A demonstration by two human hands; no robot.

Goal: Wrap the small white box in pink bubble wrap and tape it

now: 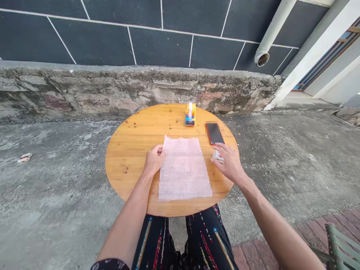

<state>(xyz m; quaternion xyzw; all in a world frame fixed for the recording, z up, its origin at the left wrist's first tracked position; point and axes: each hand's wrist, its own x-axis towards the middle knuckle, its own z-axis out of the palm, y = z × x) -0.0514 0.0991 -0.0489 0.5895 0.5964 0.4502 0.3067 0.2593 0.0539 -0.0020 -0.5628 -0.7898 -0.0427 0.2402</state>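
Observation:
A sheet of translucent, pinkish bubble wrap [184,168] lies flat on the round wooden table [123,150]. At the sheet's upper left edge is my left hand [154,160], its fingers curled in and pinching the border. My right hand [230,164] is over the table's right side, thumb and fingers apart around a small white box [218,156] with a reddish mark. Part of that box is hidden by the hand, and firm contact cannot be made out. Just beyond the fingertips lies a dark-screened phone [215,134] with a red edge.
A yellow and blue tape dispenser [190,114] holding a roll of clear tape stands near the table's far edge. Behind the table runs a low stone ledge [112,92] under a dark wall. A green slatted chair [341,245] is at lower right. A crumpled packet [25,157] lies on the ground at left.

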